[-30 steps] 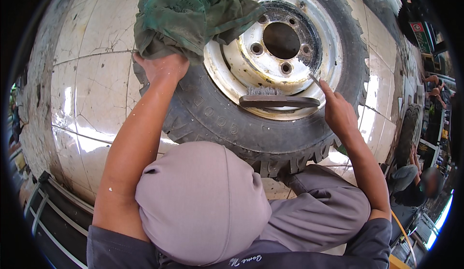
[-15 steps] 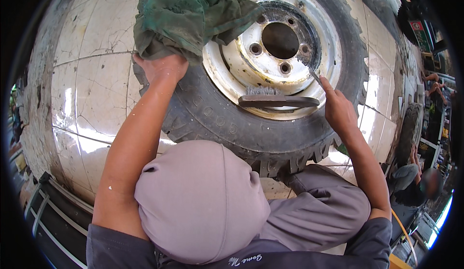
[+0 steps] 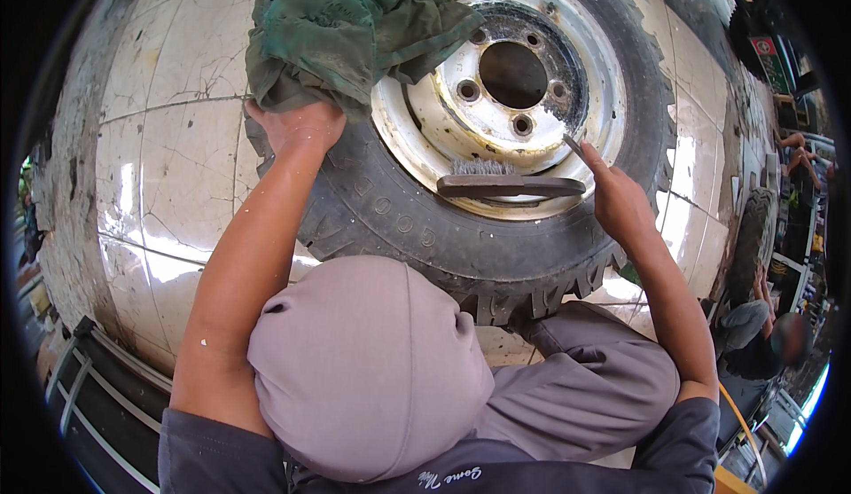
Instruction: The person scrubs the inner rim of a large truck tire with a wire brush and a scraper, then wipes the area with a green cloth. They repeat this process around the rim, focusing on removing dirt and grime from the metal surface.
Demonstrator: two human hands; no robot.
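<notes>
A black tyre [image 3: 399,215] on a white, stained wheel rim [image 3: 612,59] lies flat before me. My right hand [image 3: 623,199] is closed around a thin metal scraper [image 3: 573,145], index finger laid along it. Its tip touches the edge of the hub plate, where white paint borders bare dark metal. My left hand [image 3: 301,126] rests at the tyre's left side, its fingers hidden beneath a crumpled green cloth [image 3: 332,37]; whether they grip it is not visible. A wire brush [image 3: 510,186], bristles facing the hub, sits on the rim's near edge.
Glossy, cracked tiles [image 3: 182,175] surround the wheel. Dark metal framing [image 3: 97,396] stands at lower left. Along the right lie another tyre [image 3: 752,228] and cluttered shelves, with another person [image 3: 767,339] sitting there. My bent knee [image 3: 612,379] is close to the tyre's near side.
The scraper's tip has shifted slightly left and nearer to me along the hub edge, with my right hand moving a little. Cloth, brush and left hand look the same.
</notes>
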